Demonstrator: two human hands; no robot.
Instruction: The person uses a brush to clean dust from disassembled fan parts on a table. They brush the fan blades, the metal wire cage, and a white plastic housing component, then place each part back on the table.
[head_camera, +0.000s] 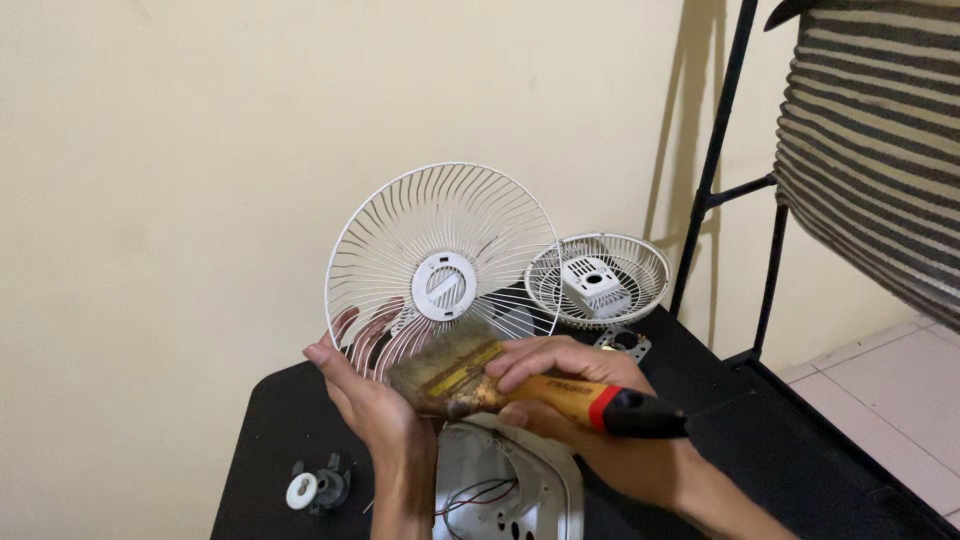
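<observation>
Altogether two fan grilles (440, 262), one paintbrush (470, 375).

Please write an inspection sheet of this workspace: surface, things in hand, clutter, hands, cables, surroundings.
Surface: black table against a cream wall.
Job's things: white wire fan grille held upright; paintbrush with dusty bristles laid against its lower rim.
Clutter: second grille with motor housing, small metal bracket, dark knob with white cap, white fan base.
Hands: left hand grips the grille rim; right hand grips the brush handle.
Cables: thin red and dark wires inside the base.
Surroundings: black metal rack, striped cloth, tiled floor.
</observation>
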